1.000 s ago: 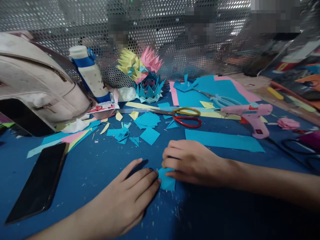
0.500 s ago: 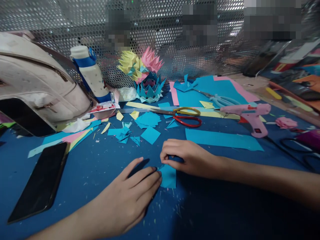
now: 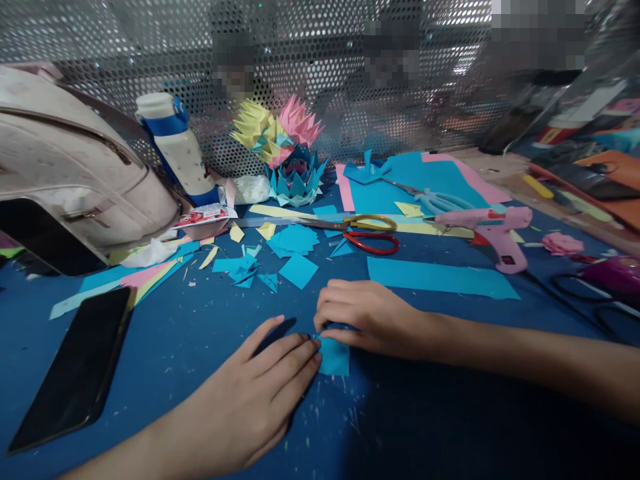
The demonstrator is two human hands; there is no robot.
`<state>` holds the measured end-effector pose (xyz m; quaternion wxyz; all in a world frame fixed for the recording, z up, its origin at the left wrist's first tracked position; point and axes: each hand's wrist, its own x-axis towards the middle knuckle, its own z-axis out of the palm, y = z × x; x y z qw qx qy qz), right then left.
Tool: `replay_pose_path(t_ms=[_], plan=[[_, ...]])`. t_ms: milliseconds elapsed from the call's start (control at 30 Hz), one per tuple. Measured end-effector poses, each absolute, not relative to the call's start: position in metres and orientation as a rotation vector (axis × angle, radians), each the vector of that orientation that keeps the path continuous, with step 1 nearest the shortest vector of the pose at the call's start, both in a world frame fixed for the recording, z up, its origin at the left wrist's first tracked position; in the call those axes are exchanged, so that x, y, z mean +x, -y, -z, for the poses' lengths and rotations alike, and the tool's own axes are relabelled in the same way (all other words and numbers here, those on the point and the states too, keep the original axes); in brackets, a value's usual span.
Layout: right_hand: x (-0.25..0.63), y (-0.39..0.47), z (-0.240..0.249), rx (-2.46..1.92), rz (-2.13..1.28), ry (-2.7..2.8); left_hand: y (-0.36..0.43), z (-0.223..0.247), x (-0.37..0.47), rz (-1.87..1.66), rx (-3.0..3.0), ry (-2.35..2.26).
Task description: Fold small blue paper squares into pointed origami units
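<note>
A small blue paper square (image 3: pixel 335 358) lies flat on the dark blue table (image 3: pixel 200 373). My left hand (image 3: pixel 265 393) rests palm down at its left edge, fingers stretched out and fingertips on the paper. Over the upper edge of the square, my right hand (image 3: pixel 363 317) has its fingers curled, with thumb and fingertips pressed together on the paper's upper left corner. Behind the hands are a loose blue square (image 3: pixel 299 270), a stack of blue squares (image 3: pixel 293 240) and folded blue pieces (image 3: pixel 243 269). A long blue strip (image 3: pixel 440 277) lies beyond my right hand.
Red and yellow scissors (image 3: pixel 370 233) and a pink glue gun (image 3: pixel 493 230) lie behind the hands. At the left are a phone (image 3: pixel 75 367), a backpack (image 3: pixel 75 160) and a bottle (image 3: pixel 177 153). Folded paper flowers (image 3: pixel 295 170) stand before a perforated metal screen (image 3: pixel 320 73).
My right hand has moved slightly left and down, its fingertips closing onto the paper's upper corner. The whole view has shifted a little. My left hand stays on the square.
</note>
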<state>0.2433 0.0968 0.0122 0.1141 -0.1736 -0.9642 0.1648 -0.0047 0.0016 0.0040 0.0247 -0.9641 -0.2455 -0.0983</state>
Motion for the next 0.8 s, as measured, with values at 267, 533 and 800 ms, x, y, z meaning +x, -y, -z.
replay_pose_path(t_ms=[267,533,800], plan=[[0.241,-0.094,-0.017,-0.336,0.016,2.946,-0.001,-0.008,-0.004,0.259,-2.979,0.784],[0.238,-0.084,-0.023,-0.459,0.153,2.997,-0.002,-0.01,-0.004,0.221,-2.972,0.747],[0.25,-0.085,-0.029,-0.252,0.148,2.915,-0.003,-0.012,-0.005,0.201,-2.982,0.703]])
